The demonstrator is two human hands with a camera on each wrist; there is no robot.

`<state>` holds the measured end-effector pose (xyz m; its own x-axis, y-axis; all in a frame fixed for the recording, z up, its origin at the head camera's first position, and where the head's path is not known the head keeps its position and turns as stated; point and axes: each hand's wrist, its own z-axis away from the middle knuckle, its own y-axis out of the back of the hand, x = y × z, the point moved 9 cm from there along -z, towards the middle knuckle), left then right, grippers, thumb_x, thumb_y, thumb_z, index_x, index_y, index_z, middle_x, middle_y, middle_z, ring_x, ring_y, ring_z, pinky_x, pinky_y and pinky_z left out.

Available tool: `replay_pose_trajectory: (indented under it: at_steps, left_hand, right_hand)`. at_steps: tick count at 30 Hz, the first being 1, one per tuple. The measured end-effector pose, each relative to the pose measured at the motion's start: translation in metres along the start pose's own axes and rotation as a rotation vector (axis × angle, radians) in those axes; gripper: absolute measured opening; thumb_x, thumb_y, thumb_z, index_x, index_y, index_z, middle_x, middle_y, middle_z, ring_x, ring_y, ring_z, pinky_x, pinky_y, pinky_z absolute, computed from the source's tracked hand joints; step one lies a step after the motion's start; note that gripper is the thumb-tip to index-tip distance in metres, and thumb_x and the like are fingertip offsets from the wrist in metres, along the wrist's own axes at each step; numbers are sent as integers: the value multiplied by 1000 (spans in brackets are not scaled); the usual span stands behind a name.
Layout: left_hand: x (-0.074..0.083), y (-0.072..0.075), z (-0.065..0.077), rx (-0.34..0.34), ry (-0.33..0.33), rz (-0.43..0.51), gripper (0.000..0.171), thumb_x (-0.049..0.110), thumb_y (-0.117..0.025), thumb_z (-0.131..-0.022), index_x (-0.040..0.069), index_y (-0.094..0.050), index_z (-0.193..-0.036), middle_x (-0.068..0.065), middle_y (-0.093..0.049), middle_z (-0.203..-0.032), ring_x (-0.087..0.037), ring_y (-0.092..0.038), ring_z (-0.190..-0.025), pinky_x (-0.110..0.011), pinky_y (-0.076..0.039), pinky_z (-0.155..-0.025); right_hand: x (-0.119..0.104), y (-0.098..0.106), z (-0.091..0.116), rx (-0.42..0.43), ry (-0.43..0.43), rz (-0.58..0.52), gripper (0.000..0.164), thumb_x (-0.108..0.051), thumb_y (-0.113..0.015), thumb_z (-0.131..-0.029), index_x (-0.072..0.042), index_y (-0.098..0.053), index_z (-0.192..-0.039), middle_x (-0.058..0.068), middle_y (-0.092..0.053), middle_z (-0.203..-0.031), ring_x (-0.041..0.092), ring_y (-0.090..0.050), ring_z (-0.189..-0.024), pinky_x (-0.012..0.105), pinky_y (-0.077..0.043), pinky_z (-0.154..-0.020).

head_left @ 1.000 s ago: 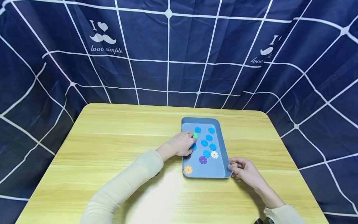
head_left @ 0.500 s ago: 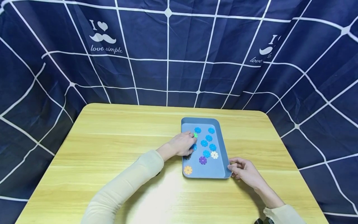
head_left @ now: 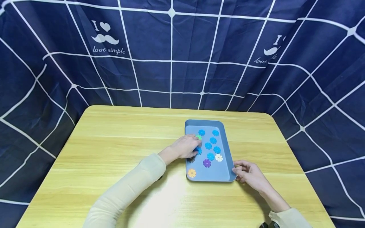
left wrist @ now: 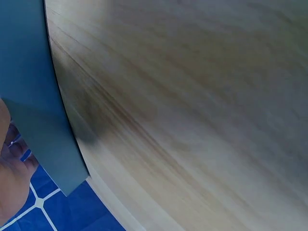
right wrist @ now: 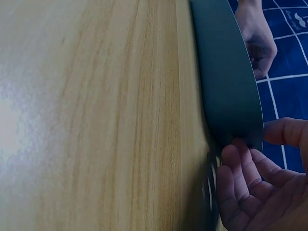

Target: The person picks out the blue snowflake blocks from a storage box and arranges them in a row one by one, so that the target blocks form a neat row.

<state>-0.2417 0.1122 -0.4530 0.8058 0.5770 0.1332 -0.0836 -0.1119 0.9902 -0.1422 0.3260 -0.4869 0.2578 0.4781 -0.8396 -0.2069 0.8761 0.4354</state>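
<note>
A blue-grey tray [head_left: 212,174] on the wooden table holds small notched interlocking discs. My left hand [head_left: 186,146] reaches over its left wall, thumb and fingers bent down around a blue disc [head_left: 199,151]. A green disc [head_left: 198,137] shows at the far side of those fingers. In the left wrist view, the tray's outer wall [left wrist: 36,91] stands in front of most of the left hand [left wrist: 14,178]. My right hand [head_left: 251,175] grips the tray's near right corner; in the right wrist view, its thumb [right wrist: 285,131] is at the rim and the fingers bend against the outside.
Several more blue discs [head_left: 213,140] lie in the tray, with a white disc [head_left: 218,157], a purple disc [head_left: 207,163], an orange disc [head_left: 192,173] and a dark disc [head_left: 191,159] partly under the left hand. A navy curtain [head_left: 151,76] surrounds the table [head_left: 128,136].
The blue disc by the left thumb has shifted slightly right and toward the near side. The green disc shifts a little. The right hand and tray stay put.
</note>
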Motion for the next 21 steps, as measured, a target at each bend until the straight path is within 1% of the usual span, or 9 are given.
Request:
replay_pose_trajectory:
  at_steps: [1,8,9,14,16,21]
  left_hand:
    - [0,1,0,6,-3,5,24,27,-77,-97,13,-73,-116,1,-78,-114,-17,-70,-111,-34,-47,-119]
    - [0,4,3,41,-19,34,12,20,-74,-98,13,-74,-108,2,-79,-106,-14,-73,-104,-32,-50,-112]
    - [0,5,3,45,-21,36,11,20,-74,-98,13,-74,-107,2,-79,-106,-14,-73,-104,-33,-50,-114]
    - [-2,6,5,68,-24,77,7,16,-71,-98,13,-75,-103,2,-78,-103,-16,-69,-101,-31,-52,-106]
    - [-3,6,6,75,-18,103,6,14,-70,-98,12,-75,-102,2,-78,-103,-17,-67,-99,-30,-53,-100]
    - [-9,9,10,95,6,143,7,15,-68,-100,14,-75,-100,3,-78,-102,-16,-65,-99,-29,-53,-96]
  right_hand:
    - [0,0,0,-1,0,-1,46,-6,-65,-100,14,-53,-139,9,-71,-92,12,-63,-72,27,-57,-63]
    - [0,1,0,-4,-1,-2,46,-6,-65,-100,14,-53,-139,8,-70,-92,12,-63,-72,26,-57,-63]
    - [0,1,0,-5,0,-4,46,-6,-65,-100,14,-53,-139,8,-70,-92,12,-63,-72,26,-57,-63]
    - [-1,0,0,-9,3,-5,46,-7,-65,-100,14,-53,-139,9,-71,-93,12,-63,-72,27,-57,-63]
    - [0,0,1,-8,5,-3,46,-7,-65,-100,14,-53,-139,9,-71,-94,12,-63,-73,27,-57,-63]
    - [-1,1,0,-3,7,2,45,-7,-65,-100,14,-53,-139,9,-71,-93,12,-63,-72,27,-57,-63]
